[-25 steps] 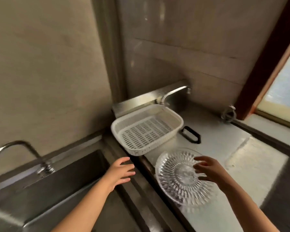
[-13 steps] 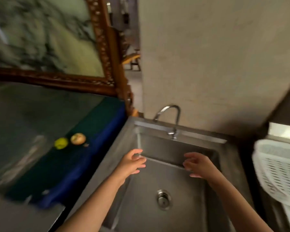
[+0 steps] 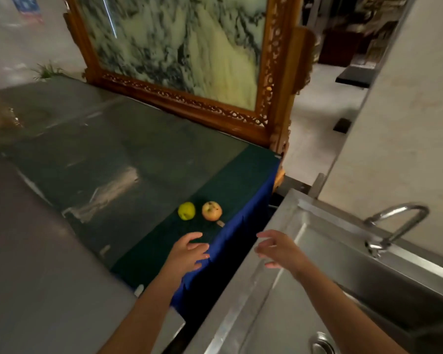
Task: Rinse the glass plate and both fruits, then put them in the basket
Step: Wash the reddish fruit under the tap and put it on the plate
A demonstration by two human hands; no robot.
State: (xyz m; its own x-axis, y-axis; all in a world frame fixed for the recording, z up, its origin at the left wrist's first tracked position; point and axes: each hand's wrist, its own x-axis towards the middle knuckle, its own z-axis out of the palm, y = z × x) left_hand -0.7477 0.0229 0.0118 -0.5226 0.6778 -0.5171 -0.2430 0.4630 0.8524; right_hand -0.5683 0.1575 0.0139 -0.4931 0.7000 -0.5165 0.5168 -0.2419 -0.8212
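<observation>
Two fruits lie side by side on a dark green cloth: a green fruit (image 3: 186, 211) on the left and a reddish-yellow fruit (image 3: 211, 211) on the right. My left hand (image 3: 189, 252) hovers a short way in front of them, fingers spread, holding nothing. My right hand (image 3: 279, 249) is over the left rim of the steel sink (image 3: 287, 290), fingers apart and empty. The glass plate and the basket are out of view.
A blue cloth edge (image 3: 243, 236) hangs off the counter next to the sink. A curved faucet (image 3: 397, 226) stands at the sink's far right. The sink drain (image 3: 322, 346) is at the bottom. A large framed stone panel (image 3: 179, 49) stands behind the counter.
My view has swung left from the basket and glass plate, past the sink, to the counter with the fruits. Both hands have moved left, the left one now close to the fruits.
</observation>
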